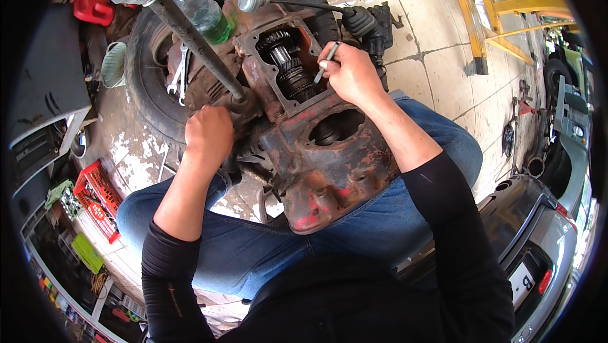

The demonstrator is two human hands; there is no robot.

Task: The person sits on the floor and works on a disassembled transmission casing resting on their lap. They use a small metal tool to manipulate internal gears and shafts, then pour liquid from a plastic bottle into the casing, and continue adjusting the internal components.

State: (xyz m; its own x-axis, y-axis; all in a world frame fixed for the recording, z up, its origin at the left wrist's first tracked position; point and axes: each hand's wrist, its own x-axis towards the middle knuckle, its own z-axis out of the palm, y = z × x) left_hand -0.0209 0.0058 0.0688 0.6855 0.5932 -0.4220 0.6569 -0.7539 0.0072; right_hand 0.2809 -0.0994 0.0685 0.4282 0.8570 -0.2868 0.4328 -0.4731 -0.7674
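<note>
A rusty gearbox housing [316,172] with red paint remnants lies between my knees. Its upper opening shows gears on a shaft [294,71]. Over the right edge of that opening, my right hand [353,74] is closed around a slim grey rod [325,63], whose lower end points into the gears. My left hand [209,131] forms a fist at the housing's left side, close to the foot of a long metal bar [199,49] with a broad pale head. What its fingers hold, if anything, is hidden.
Behind the housing lies a large tyre [140,83] with wrenches [179,77] and a plastic bottle [201,14] of green liquid. A gear lever [304,5] crosses the far side. A red crate [98,200] is left, a yellow stand [484,20] far right, a car [538,229] nearer right.
</note>
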